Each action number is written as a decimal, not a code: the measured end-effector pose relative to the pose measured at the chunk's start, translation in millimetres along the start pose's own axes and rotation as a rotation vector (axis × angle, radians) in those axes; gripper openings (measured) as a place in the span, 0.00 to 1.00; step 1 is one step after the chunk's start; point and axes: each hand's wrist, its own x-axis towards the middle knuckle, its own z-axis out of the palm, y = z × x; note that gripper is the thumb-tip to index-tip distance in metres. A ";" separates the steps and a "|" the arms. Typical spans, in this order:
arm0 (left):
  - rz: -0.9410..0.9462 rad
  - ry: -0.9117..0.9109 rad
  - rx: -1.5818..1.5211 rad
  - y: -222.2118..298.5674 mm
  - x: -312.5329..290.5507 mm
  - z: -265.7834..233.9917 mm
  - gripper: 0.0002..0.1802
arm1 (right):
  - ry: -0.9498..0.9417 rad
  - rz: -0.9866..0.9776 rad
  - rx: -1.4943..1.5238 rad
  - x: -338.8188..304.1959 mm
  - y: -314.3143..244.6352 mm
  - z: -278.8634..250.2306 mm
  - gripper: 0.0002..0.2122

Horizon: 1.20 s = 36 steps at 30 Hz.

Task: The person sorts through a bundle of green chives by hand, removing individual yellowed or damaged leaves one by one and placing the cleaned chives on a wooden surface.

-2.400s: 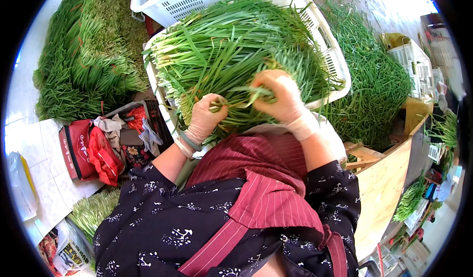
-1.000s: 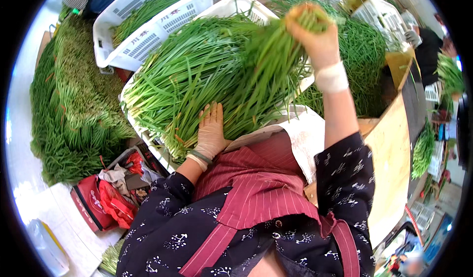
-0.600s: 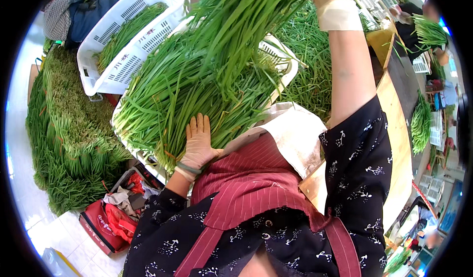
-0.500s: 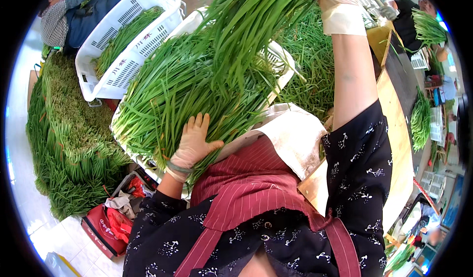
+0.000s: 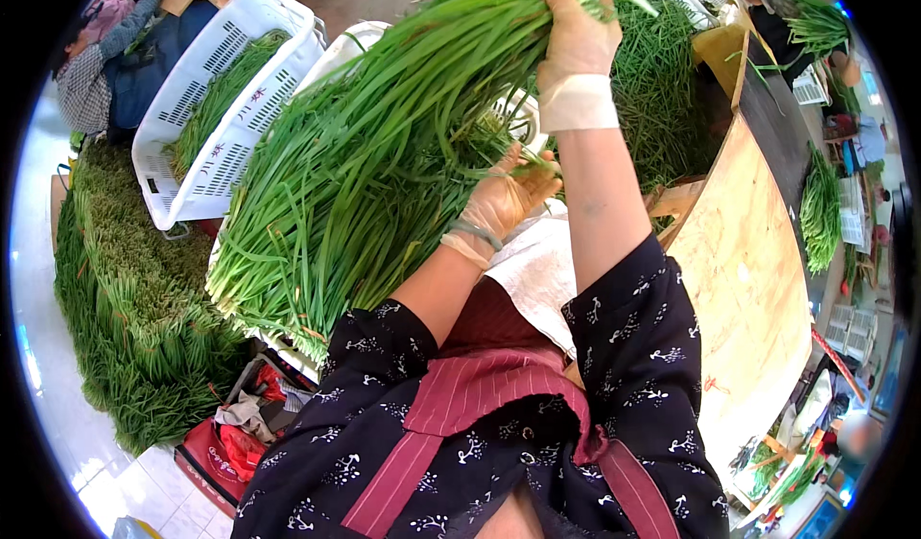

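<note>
My right hand point(image 5: 578, 45), in a thin pale glove, is raised at the upper middle. It is closed around the stalk ends of a bunch of garlic chives point(image 5: 451, 50), whose long green leaves droop to the left. Lower and nearer to me, my gloved left hand point(image 5: 504, 199) is turned partly palm up, its fingers curled around a few chive stalks. A band circles its wrist. Beneath both hands a large heap of chives point(image 5: 317, 203) fills a white basket point(image 5: 357, 38), mostly hidden under the leaves.
A white slotted crate point(image 5: 235, 151) holding some chives stands at left. Beyond it is a seated person point(image 5: 134, 59). Bundled chives point(image 5: 144, 299) are stacked at far left, above a red bag point(image 5: 206, 457). More loose greens point(image 5: 657, 98) lie right, beside a wooden board point(image 5: 743, 299).
My right hand has come lower and to the left with the bunch. My left hand has lifted off the heap, moved right and away from me, and closed on stalks.
</note>
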 end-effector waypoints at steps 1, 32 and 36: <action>0.134 0.194 0.191 -1.7 -0.1 -2.2 0.16 | 0.027 -0.007 -0.072 9.9 8.3 -11.6 0.18; -0.206 -0.114 0.676 -326.8 33.6 16.9 0.16 | 0.649 -0.589 -0.376 -101.1 -164.4 -335.6 0.09; -0.259 -0.372 1.595 -311.8 13.2 2.5 0.14 | 0.645 -0.392 -0.244 -144.6 -129.3 -367.4 0.11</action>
